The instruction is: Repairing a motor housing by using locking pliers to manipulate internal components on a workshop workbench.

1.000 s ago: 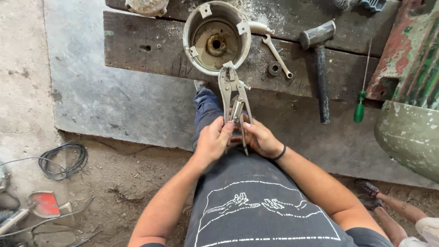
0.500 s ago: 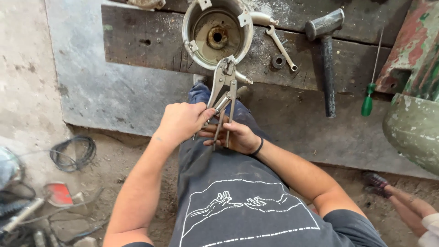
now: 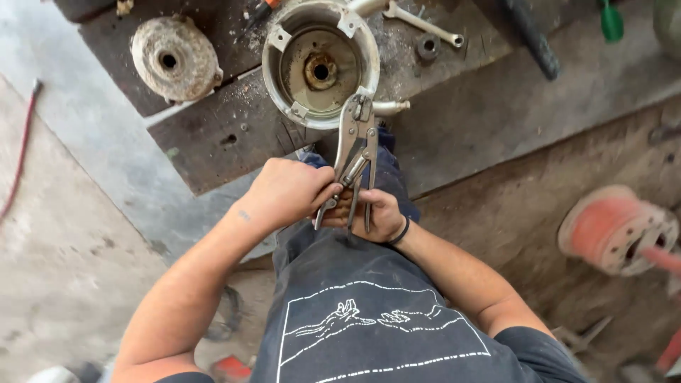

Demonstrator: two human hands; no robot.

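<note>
Both hands, left hand [image 3: 289,193] and right hand [image 3: 374,215], clamped on locking pliers [image 3: 357,145].

Worn dark wooden worktop [image 3: 213,135] dusted with grit, grey concrete slab [image 3: 78,163] beneath it, packed dirt floor [image 3: 525,198] to the right, even daylight, red cable [image 3: 20,159] at the left edge

Wooden plank [image 3: 213,135] bearing motor housing [image 3: 319,64]

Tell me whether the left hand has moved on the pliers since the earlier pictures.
Yes. The left hand shifted from the handle ends up toward the locking pliers, whose jaws remain at the round metal housing rim.
</note>
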